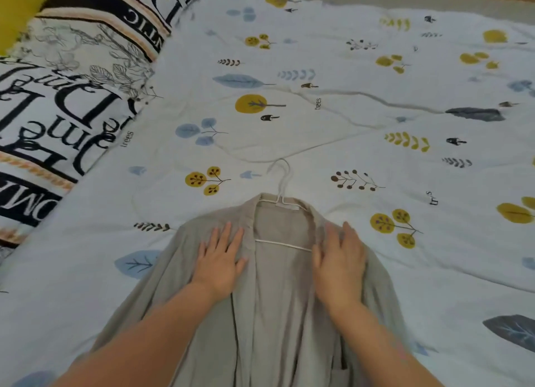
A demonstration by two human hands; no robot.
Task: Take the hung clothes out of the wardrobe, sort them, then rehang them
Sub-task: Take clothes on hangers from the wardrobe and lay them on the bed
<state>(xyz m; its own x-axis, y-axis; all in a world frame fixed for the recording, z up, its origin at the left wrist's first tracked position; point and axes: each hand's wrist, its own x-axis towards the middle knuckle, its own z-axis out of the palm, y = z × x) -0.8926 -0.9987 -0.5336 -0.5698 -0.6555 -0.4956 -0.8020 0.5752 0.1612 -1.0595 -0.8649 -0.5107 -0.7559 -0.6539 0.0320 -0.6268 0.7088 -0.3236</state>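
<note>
A beige open-front garment (278, 299) lies flat on the bed, still on a white wire hanger (282, 184) whose hook points away from me. The hanger's crossbar shows inside the open front. My left hand (220, 259) rests flat on the garment's left shoulder panel, fingers straight. On the right shoulder panel my right hand (338, 262) presses flat too, fingers together. Neither hand grips anything.
The bed is covered by a white quilt (333, 103) printed with yellow trees and blue leaves. Pillows (58, 105) with large black lettering lie along the left side. A yellow surface shows at the top left corner.
</note>
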